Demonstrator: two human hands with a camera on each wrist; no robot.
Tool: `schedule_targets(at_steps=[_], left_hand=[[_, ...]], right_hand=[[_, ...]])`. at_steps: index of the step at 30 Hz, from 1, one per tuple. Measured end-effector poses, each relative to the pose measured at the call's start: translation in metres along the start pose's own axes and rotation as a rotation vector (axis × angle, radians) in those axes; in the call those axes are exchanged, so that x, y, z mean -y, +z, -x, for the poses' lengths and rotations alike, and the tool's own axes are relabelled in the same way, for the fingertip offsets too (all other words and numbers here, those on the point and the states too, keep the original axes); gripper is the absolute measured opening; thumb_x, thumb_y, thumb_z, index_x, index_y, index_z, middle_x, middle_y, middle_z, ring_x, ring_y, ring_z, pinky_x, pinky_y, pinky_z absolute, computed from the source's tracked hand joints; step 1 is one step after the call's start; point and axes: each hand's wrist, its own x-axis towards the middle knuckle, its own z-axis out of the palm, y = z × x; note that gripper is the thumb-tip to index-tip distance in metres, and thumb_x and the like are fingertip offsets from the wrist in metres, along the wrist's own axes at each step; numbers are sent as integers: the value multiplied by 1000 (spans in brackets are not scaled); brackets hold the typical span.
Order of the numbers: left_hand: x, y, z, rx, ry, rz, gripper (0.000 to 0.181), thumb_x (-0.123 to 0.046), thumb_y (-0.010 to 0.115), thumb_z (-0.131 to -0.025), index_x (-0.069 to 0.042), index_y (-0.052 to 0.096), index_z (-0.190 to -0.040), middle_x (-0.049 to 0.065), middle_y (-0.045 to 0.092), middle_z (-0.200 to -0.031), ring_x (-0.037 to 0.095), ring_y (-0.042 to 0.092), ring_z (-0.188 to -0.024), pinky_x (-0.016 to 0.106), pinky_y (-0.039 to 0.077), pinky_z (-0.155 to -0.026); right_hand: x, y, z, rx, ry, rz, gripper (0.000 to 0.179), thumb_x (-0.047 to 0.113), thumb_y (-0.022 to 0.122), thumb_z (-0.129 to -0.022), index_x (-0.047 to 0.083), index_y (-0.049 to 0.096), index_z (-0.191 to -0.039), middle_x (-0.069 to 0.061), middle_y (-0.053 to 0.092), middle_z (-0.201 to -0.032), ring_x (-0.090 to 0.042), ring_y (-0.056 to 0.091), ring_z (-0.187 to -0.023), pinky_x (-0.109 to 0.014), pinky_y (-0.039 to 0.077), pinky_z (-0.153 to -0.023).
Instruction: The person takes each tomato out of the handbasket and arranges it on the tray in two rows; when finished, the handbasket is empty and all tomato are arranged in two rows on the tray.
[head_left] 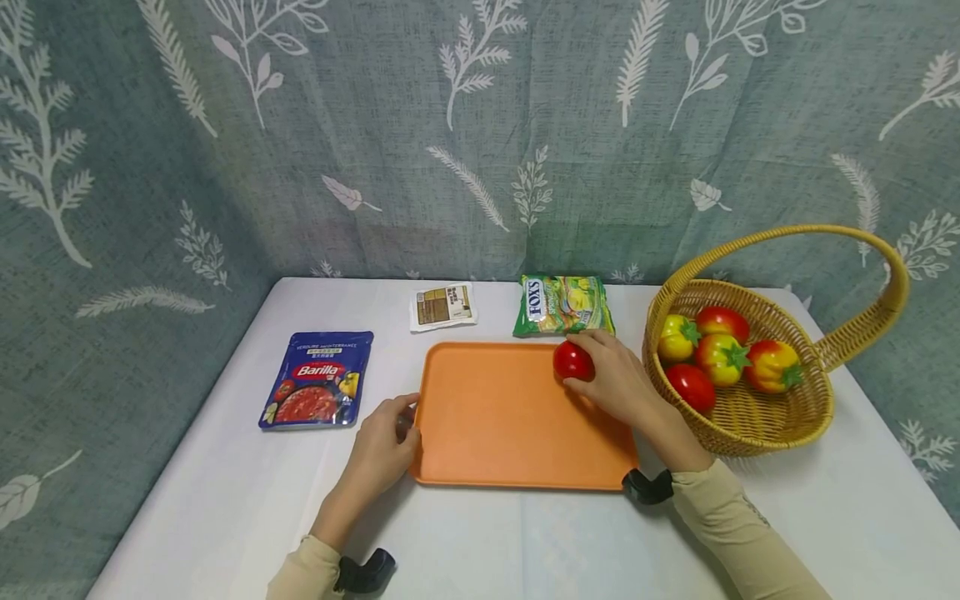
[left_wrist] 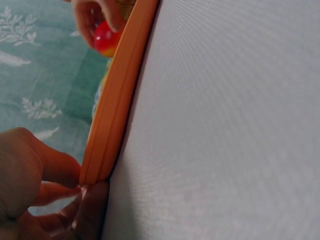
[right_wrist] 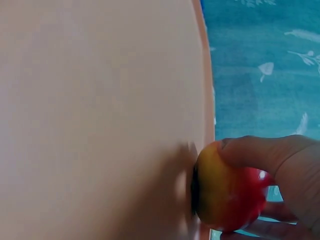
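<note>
A rectangular orange tray [head_left: 517,417] lies on the white table. At its far right corner my right hand [head_left: 618,379] grips a shiny red tomato [head_left: 573,362] between thumb and fingers. In the right wrist view the tomato [right_wrist: 227,192] shows a yellow side and a dark underside, touching or just above the tray [right_wrist: 100,100]; which, I cannot tell. My left hand [head_left: 380,446] pinches the tray's left edge, thumb and bent fingers at the rim, as the left wrist view shows at the tray wall [left_wrist: 117,100].
Right of the tray stands a wicker basket [head_left: 757,429] with a tall handle, holding several red and yellow tomatoes [head_left: 722,358]. Behind the tray lie a green FOX'S bag [head_left: 566,307] and a small white-and-brown packet [head_left: 443,307]. A blue Barilla pouch [head_left: 318,380] lies to the left.
</note>
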Motion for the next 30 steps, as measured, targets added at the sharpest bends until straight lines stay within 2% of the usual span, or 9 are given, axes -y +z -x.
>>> schedule_targets(at_steps=[9,18,24,30], left_hand=[[-1,0,-2,-1,11,-9,46,4,64,-83,2,62,-129,10,62,-94,20,59,-79,38,49,-72],[-1,1,-2,-8,18,-10,46,5,64,-82,3,62,-128,10,62,-94,20,59,-79,37,49,-71],[-1,1,-2,-13,21,-7,46,5,64,-82,3,62,-128,10,62,-94,20,59,-79,38,49,-71],[0,0,0,-7,5,1,46,4,64,-83,2,63,-129,10,61,-93,19,58,-79,37,48,-71]], right_hand=[[-2,-2,-5,1,-22,28,66,19,89,-74,1,62,-131,-19,59,-125,-39,62,-107,-57,52,-85],[1,-6,-3,22,2,35,72,26,91,-72,4,61,-133,-19,57,-129,-39,59,-110,-56,53,-85],[8,-18,2,-5,-20,54,77,30,91,-71,6,59,-136,-23,53,-135,-42,54,-119,-59,50,-89],[16,-32,15,-49,-44,51,74,31,90,-72,6,60,-134,-24,52,-138,-42,52,-123,-63,46,-92]])
